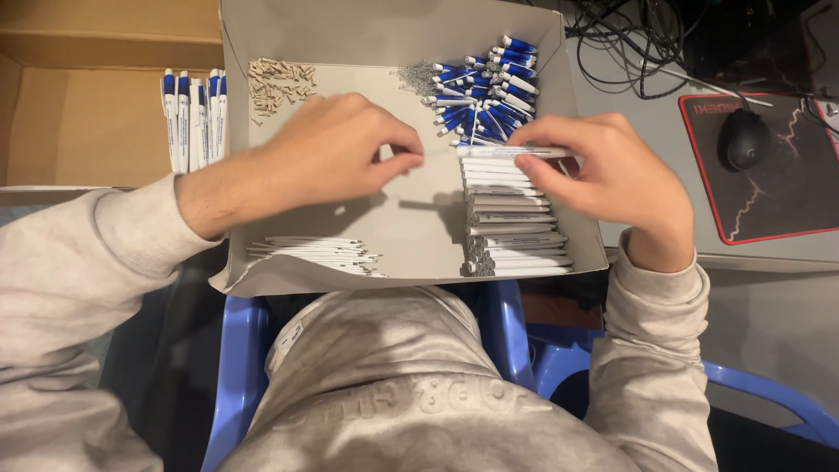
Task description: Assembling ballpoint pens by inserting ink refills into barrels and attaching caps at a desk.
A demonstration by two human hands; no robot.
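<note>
- Right hand (616,175) pinches a white pen barrel (511,151) held level over the stacked white barrels (511,218) in the grey tray (393,35).
- Left hand (336,149) has fingertips pinched together — possibly on a small part, too tiny to tell.
- Blue caps (489,96) lie heaped behind.

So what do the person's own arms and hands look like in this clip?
Both hands, the left hand and the right hand, are bare: no gloves, rings or watch visible. Both arms wear loose, light grey sweatshirt sleeves with ribbed cuffs, pulled just above the wrists. The sweatshirt front shows faint tone-on-tone lettering.
</note>
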